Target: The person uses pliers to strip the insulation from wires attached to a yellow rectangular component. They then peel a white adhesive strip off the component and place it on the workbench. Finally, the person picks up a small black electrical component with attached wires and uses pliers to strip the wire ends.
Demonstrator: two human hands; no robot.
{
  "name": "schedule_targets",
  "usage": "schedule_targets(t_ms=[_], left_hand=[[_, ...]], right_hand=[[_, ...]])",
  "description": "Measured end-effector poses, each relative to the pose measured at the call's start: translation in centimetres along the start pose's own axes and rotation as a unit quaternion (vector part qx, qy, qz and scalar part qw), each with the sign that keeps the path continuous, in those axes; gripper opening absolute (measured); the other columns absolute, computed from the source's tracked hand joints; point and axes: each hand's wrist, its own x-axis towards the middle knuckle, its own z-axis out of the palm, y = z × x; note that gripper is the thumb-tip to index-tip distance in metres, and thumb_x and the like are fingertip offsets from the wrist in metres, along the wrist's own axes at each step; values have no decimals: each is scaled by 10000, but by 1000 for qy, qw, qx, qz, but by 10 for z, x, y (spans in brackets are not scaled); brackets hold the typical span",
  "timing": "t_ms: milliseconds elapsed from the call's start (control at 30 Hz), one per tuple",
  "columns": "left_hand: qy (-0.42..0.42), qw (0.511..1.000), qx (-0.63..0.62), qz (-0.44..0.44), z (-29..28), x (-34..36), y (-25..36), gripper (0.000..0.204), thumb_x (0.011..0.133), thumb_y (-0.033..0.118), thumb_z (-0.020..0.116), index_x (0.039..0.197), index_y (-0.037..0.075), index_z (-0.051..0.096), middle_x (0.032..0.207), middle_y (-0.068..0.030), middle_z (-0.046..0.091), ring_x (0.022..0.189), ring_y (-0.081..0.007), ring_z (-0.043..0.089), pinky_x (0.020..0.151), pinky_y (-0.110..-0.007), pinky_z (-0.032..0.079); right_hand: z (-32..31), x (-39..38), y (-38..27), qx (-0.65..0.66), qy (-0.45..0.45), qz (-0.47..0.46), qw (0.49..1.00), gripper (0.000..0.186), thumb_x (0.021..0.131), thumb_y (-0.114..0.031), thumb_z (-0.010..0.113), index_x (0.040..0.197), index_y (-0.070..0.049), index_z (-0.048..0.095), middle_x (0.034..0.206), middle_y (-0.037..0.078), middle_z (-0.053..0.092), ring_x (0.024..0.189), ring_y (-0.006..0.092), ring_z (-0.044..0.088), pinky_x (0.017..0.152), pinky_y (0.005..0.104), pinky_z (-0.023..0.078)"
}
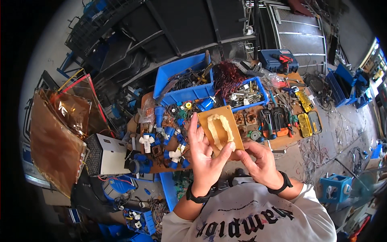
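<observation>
A tan rectangular plate with a small hole near its top and a cream, uneven oval ridge is held up in front of me. My left hand grips it on the left side, fingers along the edge and thumb pressed on the face at the lower end of the ridge. My right hand holds the lower right corner, its thumb on the edge. Behind the plate lies a crowded wooden bench with blue and white pipe fittings to the left and clamps to the right.
Blue bins of metal parts stand at the back, near a drill on a case. Copper-colored panels lean left beside a white-sided metal box. Cables and a teal frame lie on the right.
</observation>
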Motion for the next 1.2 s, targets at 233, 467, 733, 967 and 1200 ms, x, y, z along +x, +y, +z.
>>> schedule_targets(t_ms=[233,467,733,967,1200], left_hand=[[7,1000,-13,21,6,-4,-1,938,823,-73,676,1521,52,63,1381,-183,407,1242,-254,496,1014,-381,459],[-6,999,-11,37,11,-7,3,931,831,-61,680,1523,50,67,1400,-185,396,1257,-258,485,1020,-388,456],[-8,999,17,50,13,-13,2,973,791,-37,738,1514,34,91,1430,-184,364,1272,-267,474,1019,-397,464],[0,984,141,106,7,-24,-1,774,783,-17,750,1426,2,319,1409,-152,395,1263,-249,478,990,-384,487],[42,942,294,155,-3,-34,-4,352,792,37,757,1097,10,583,1288,-131,481,1114,-210,567,921,-337,513]], right_hand=[[-3,-4,-1,18,2,30,999,130,887,-59,639,972,37,655,798,134,660,706,210,664,623,306,515],[-7,-9,-3,52,-9,56,997,136,901,-65,635,978,46,649,810,128,662,702,167,680,621,276,534],[-7,-17,1,181,-7,92,979,142,952,-66,582,1015,56,622,843,75,671,756,127,673,674,259,558],[-10,-23,3,249,3,110,962,153,980,-97,556,1031,41,599,863,74,672,751,119,664,677,240,546],[-15,-28,3,268,-5,111,957,154,990,-105,543,1043,32,591,871,65,668,751,114,657,686,235,534]])
